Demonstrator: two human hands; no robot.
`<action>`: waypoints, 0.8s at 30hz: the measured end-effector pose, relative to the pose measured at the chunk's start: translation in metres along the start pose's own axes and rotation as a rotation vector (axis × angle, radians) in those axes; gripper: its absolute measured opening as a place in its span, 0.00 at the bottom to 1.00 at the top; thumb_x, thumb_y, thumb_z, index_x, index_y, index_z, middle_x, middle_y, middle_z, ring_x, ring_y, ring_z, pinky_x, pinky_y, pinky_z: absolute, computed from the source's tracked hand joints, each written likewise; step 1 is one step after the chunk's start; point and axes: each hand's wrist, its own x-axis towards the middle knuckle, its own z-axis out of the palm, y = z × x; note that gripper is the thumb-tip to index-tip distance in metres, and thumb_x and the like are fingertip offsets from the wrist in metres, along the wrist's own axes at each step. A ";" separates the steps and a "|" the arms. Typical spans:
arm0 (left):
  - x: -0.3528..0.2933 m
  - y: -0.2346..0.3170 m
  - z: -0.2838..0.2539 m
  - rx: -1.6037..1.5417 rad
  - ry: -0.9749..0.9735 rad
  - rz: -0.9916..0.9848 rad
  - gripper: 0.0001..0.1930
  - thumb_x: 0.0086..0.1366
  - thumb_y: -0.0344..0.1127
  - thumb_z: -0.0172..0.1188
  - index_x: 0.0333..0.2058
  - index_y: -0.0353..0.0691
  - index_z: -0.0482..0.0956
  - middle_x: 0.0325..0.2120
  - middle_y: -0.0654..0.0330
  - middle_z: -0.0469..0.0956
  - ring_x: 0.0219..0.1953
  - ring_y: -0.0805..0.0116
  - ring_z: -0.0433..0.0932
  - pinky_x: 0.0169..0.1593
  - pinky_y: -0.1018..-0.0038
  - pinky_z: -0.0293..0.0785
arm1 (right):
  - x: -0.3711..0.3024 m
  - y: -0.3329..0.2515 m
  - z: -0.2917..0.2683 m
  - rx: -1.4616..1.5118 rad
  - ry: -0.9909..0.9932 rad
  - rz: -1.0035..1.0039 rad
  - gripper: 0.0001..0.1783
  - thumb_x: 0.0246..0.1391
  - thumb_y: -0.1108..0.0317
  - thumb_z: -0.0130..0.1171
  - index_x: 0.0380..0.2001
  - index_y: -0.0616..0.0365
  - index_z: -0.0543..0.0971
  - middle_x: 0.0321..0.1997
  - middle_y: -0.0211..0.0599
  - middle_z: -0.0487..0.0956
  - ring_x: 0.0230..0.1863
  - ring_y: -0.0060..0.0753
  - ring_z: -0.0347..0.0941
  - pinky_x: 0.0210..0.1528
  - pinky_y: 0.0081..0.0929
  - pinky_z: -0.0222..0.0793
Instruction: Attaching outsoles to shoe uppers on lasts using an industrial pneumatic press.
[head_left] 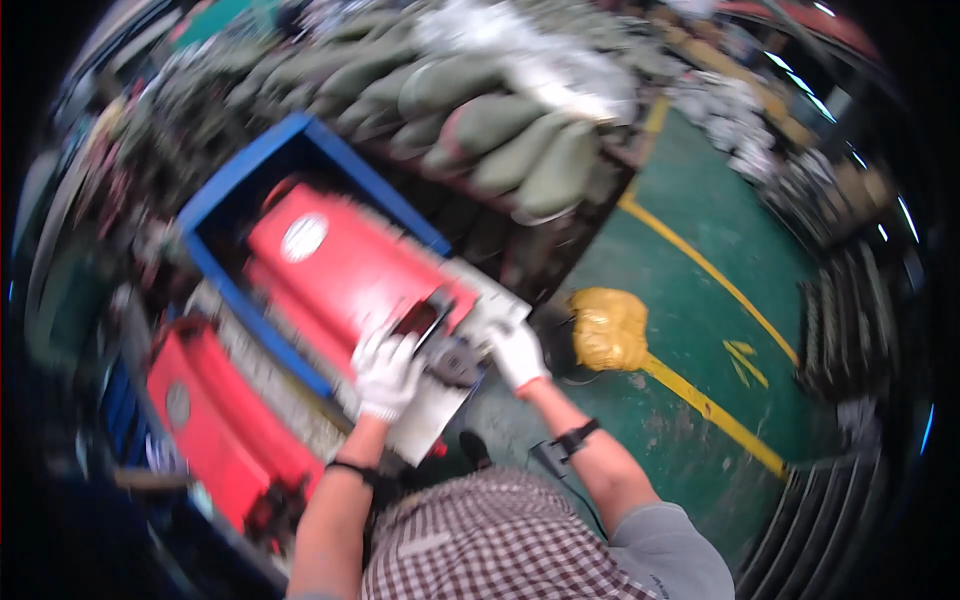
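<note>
A red machine (330, 270) with a white oval label lies at a slant along a blue-rimmed bin (205, 225). At its near end are a dark opening and a grey round part (454, 361). My left hand (389, 372), in a white glove, rests at that end beside the opening, its fingers stretched out and a little apart. On the other side of the round part is my right hand (515, 352), gloved too. Motion blur smears its fingers, so whether they grip anything cannot be told. A pale flat plate (425, 428) shows under the machine's near end.
A second red machine (215, 410) lies to the left. Stacked green-grey rounded pieces (500, 145) and clear plastic wrap (530, 60) fill the far side. A yellow sack (610, 328) sits on the green floor (690, 290) with yellow lines. Dark racks (850, 320) stand at right.
</note>
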 end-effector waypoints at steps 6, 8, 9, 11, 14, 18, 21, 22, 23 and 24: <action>-0.013 -0.007 0.004 -0.014 -0.023 0.003 0.24 0.58 0.36 0.67 0.54 0.44 0.77 0.46 0.55 0.77 0.62 0.47 0.69 0.71 0.43 0.55 | 0.017 -0.039 0.023 -0.634 0.087 -0.336 0.11 0.55 0.60 0.53 0.32 0.48 0.84 0.35 0.45 0.84 0.34 0.48 0.82 0.42 0.52 0.76; -0.010 -0.007 0.005 -0.026 -0.020 0.028 0.23 0.56 0.35 0.67 0.52 0.44 0.78 0.44 0.55 0.77 0.61 0.46 0.69 0.69 0.42 0.57 | 0.016 -0.041 0.018 -0.595 0.035 -0.269 0.15 0.58 0.57 0.51 0.30 0.50 0.84 0.28 0.44 0.84 0.33 0.51 0.82 0.41 0.51 0.76; -0.005 -0.006 0.005 -0.033 0.014 0.069 0.22 0.55 0.35 0.67 0.50 0.42 0.78 0.42 0.54 0.77 0.58 0.45 0.70 0.65 0.42 0.60 | 0.017 -0.042 0.016 -0.592 -0.005 -0.226 0.15 0.58 0.57 0.51 0.30 0.51 0.84 0.29 0.45 0.84 0.33 0.51 0.82 0.41 0.51 0.76; 0.002 -0.004 0.006 -0.044 0.059 0.118 0.21 0.53 0.36 0.66 0.47 0.39 0.77 0.39 0.52 0.76 0.54 0.43 0.71 0.61 0.41 0.64 | 0.020 -0.038 0.018 -0.588 -0.027 -0.195 0.16 0.58 0.57 0.51 0.30 0.52 0.85 0.31 0.47 0.84 0.35 0.52 0.82 0.42 0.50 0.76; -0.004 -0.010 0.006 0.003 0.056 0.084 0.22 0.54 0.36 0.66 0.48 0.40 0.78 0.41 0.52 0.77 0.57 0.43 0.70 0.65 0.41 0.61 | 0.023 -0.051 0.019 -0.562 -0.007 -0.179 0.17 0.57 0.57 0.51 0.30 0.55 0.85 0.35 0.49 0.85 0.39 0.54 0.82 0.46 0.50 0.77; -0.005 -0.009 0.009 -0.053 0.030 0.042 0.22 0.54 0.32 0.66 0.50 0.40 0.78 0.42 0.50 0.77 0.59 0.41 0.70 0.68 0.39 0.57 | 0.026 -0.042 0.025 -0.555 0.001 -0.142 0.18 0.58 0.57 0.50 0.29 0.56 0.84 0.37 0.48 0.85 0.40 0.54 0.82 0.47 0.48 0.77; -0.009 -0.015 0.015 -0.060 0.035 0.020 0.23 0.52 0.33 0.66 0.50 0.40 0.79 0.43 0.51 0.77 0.61 0.42 0.70 0.69 0.40 0.55 | 0.026 -0.038 0.029 -0.570 0.038 -0.190 0.17 0.58 0.58 0.50 0.30 0.57 0.84 0.37 0.48 0.85 0.40 0.53 0.82 0.47 0.48 0.77; -0.009 -0.014 0.015 -0.062 0.023 0.016 0.24 0.52 0.34 0.67 0.50 0.40 0.79 0.43 0.51 0.77 0.61 0.42 0.70 0.70 0.40 0.55 | 0.027 -0.036 0.029 -0.564 0.016 -0.150 0.18 0.58 0.57 0.50 0.31 0.57 0.84 0.38 0.48 0.85 0.40 0.53 0.82 0.47 0.49 0.77; -0.011 -0.015 0.015 -0.067 0.027 0.007 0.24 0.51 0.34 0.67 0.50 0.41 0.79 0.43 0.51 0.77 0.61 0.43 0.70 0.70 0.40 0.54 | 0.026 -0.039 0.027 -0.566 0.012 -0.162 0.18 0.59 0.57 0.50 0.31 0.57 0.84 0.38 0.48 0.85 0.41 0.53 0.83 0.47 0.49 0.77; -0.011 -0.017 0.015 -0.066 0.020 0.011 0.26 0.49 0.34 0.67 0.51 0.40 0.79 0.43 0.51 0.77 0.62 0.42 0.70 0.70 0.38 0.53 | 0.024 -0.043 0.027 -0.567 0.006 -0.173 0.18 0.59 0.56 0.50 0.32 0.57 0.84 0.38 0.48 0.85 0.41 0.54 0.83 0.47 0.50 0.77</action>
